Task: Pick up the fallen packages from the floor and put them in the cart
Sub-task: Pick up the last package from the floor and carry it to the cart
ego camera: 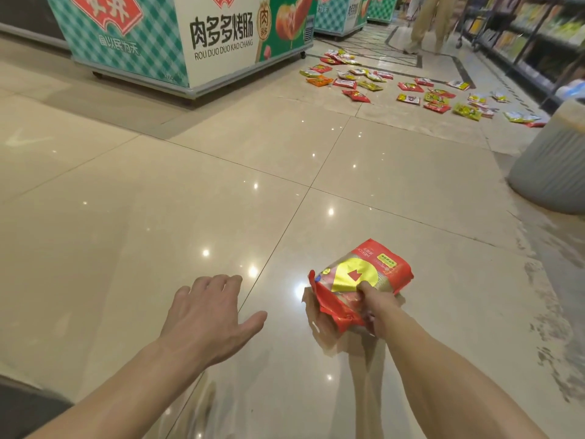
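My right hand grips a red package with a yellow circle, thumb on top, held a little above the shiny tile floor. My left hand hovers over the floor to its left, fingers spread and relaxed, holding nothing. Several red and yellow packages lie scattered on the floor far ahead, between the freezer and the shelves. No cart shows in the head view.
A freezer chest with green-checked panels stands at the upper left. A grey ribbed bin sits at the right edge. Store shelves line the right. A person's legs stand far down the aisle.
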A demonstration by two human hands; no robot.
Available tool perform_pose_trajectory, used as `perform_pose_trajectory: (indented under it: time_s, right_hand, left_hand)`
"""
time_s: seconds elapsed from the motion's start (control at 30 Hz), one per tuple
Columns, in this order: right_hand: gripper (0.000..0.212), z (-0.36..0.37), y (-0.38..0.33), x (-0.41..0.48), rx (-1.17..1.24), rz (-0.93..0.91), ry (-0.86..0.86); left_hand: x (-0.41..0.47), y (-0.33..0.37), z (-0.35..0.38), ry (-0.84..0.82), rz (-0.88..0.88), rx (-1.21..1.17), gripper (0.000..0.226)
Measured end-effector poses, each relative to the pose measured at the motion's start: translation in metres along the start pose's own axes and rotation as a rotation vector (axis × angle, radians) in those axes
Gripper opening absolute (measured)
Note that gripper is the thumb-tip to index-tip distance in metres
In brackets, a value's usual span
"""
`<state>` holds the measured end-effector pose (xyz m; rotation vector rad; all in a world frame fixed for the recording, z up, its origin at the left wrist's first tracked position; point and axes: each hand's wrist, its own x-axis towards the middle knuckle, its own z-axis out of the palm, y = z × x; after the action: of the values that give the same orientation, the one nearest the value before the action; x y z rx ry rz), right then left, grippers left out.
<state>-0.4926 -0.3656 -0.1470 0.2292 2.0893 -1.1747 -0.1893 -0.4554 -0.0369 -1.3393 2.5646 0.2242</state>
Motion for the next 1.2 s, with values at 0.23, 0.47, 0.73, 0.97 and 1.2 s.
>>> perform_pose_trajectory:
  time_s: [0.23, 0.47, 0.73, 0.97, 1.2]
  right_hand:
    - [0.084, -0.012, 0.036, 0.025, 0.080, 0.011, -0.096]
    - [0.051, -0.028, 0.031, -0.020, -0.043, 0.050, -0.083]
    - [0.070, -0.009, 0.034, -0.006, 0.185, 0.056, 0.017]
    - [0.086, -0.008, 0.036, -0.011, 0.023, -0.004, 0.289]
    - [0.095, -0.027, 0.040, -0.013, -0.173, -0.069, 0.210]
  left_hand:
    - [-0.005, 0.013, -0.006, -0.004, 0.040, -0.002, 0.109]
    - [-0.004, 0.022, -0.010, 0.043, 0.064, 0.012, 0.083]
    - [-0.010, 0.010, -0.009, -0.005, 0.042, 0.012, 0.099]
    - [-0.012, 0.006, -0.009, -0.011, 0.040, 0.011, 0.116]
    - [-0.007, 0.016, -0.007, 0.014, 0.062, 0.023, 0.082]
